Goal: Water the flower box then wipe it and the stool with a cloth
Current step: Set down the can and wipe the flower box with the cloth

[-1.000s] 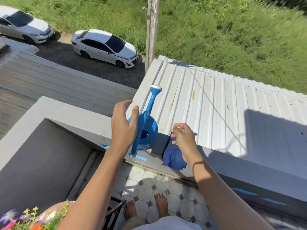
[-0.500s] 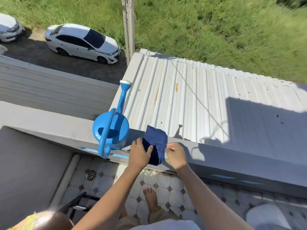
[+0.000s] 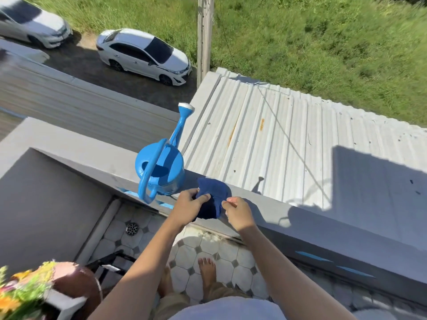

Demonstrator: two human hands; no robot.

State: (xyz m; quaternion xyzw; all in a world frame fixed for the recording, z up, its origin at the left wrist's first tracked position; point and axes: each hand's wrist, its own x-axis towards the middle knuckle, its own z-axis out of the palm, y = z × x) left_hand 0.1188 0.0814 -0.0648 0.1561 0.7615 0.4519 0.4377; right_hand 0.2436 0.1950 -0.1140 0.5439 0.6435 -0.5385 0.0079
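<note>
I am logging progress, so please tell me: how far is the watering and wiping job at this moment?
Watering looks finished: the blue watering can stands unheld on the ledge. In hand now: the left hand and right hand both hold the dark blue cloth. Wiping the flower box and the stool is not yet begun.

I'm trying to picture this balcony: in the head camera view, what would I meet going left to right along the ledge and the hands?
Watering can on the grey ledge → left hand → dark blue cloth, pinched by both hands → right hand → bare shaded ledge.
</note>
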